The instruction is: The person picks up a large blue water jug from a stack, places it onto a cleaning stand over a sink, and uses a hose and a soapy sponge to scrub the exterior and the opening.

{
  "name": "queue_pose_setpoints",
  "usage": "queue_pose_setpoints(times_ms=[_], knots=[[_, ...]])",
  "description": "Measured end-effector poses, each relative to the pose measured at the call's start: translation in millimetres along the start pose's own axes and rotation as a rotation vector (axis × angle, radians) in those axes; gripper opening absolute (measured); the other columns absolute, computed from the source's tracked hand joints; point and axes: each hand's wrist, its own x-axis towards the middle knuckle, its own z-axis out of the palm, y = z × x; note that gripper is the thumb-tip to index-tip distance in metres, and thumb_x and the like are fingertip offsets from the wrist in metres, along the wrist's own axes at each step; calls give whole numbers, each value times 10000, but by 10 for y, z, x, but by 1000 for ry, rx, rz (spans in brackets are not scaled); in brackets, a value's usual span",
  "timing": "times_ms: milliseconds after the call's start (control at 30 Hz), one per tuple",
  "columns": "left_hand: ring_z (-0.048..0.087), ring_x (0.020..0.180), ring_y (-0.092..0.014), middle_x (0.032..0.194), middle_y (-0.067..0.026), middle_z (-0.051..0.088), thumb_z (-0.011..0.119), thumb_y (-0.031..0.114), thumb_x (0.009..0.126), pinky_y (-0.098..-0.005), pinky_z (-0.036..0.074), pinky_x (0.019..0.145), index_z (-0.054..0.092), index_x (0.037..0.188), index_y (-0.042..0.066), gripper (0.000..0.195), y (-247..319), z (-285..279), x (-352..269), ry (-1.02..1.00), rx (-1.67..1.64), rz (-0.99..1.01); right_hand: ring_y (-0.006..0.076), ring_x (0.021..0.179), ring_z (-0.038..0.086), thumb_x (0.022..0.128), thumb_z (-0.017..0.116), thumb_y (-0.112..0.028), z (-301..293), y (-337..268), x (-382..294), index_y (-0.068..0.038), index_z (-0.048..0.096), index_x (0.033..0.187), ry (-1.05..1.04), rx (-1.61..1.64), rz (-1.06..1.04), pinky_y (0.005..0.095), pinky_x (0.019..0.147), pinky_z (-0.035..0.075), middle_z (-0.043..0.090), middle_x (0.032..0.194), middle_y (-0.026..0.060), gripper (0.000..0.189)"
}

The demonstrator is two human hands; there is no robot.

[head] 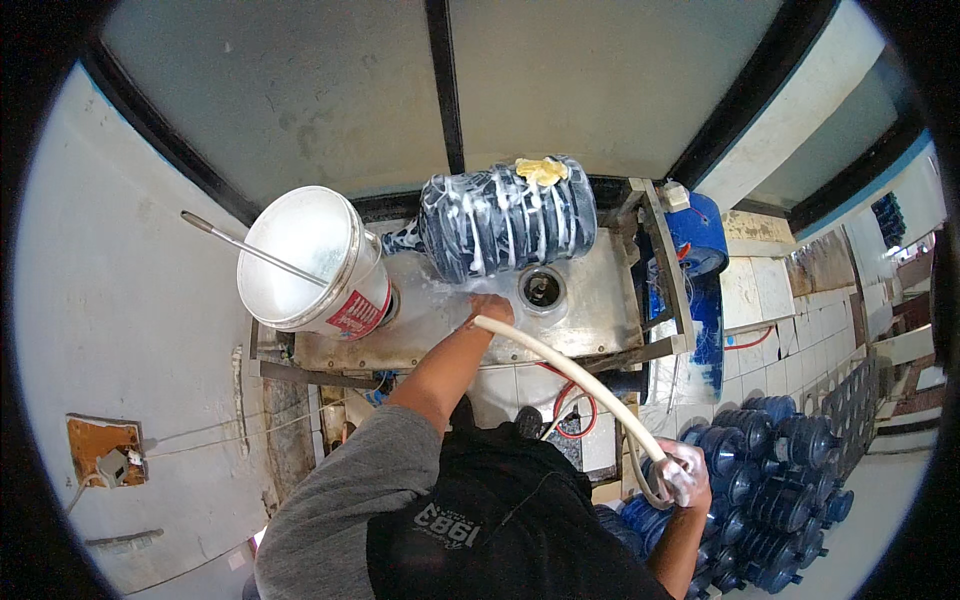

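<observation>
My right hand (681, 474), covered in white foam, grips a cream-coloured hose (581, 377) at the lower right. The hose arches up to the left, and its end lies over the wrist of my left hand (491, 309). That hand is low over a metal work surface (450, 330), and its fingers are partly hidden, so I cannot tell whether they hold anything. Just beyond lies a large blue water bottle (510, 217) on its side, streaked with foam, its neck to the left. A crumpled yellow cloth or sponge (541, 172) rests on top of it.
A white plastic bucket (300, 255) with foamy contents and a metal rod (255, 249) stands at left. A round metal-rimmed opening (541, 290) sits before the bottle. Metal frame bars (664, 262) edge the right side. Several blue water bottles (780, 487) are stacked at lower right.
</observation>
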Motion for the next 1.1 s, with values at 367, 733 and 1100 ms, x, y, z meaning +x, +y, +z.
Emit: queue_pose_setpoints(times_ms=[367,733,1100], knots=[[723,972,-360,1077,-251,713,471,563,1006,-549,582,804,707,972,-30,640,-234,395,474,31,-1774,-401,69,395,437,927,669,-226,46,187,150,103,589,1311,63,-10,49,240,375,332,550,597,-5,512],[734,750,-394,895,-205,677,491,518,1028,-517,632,639,568,1055,-12,536,991,-145,-926,-76,-2205,-251,250,816,654,1004,570,-425,-501,1129,433,9,502,1432,-229,4,174,388,773,535,653,875,108,613],[733,667,-332,812,-170,671,521,427,1050,-439,643,553,556,1053,-30,459,2282,-483,-2192,-499,-1935,326,341,1001,696,932,668,-324,-57,1503,3066,-38,650,1158,-420,612,414,473,858,557,691,1122,179,365]])
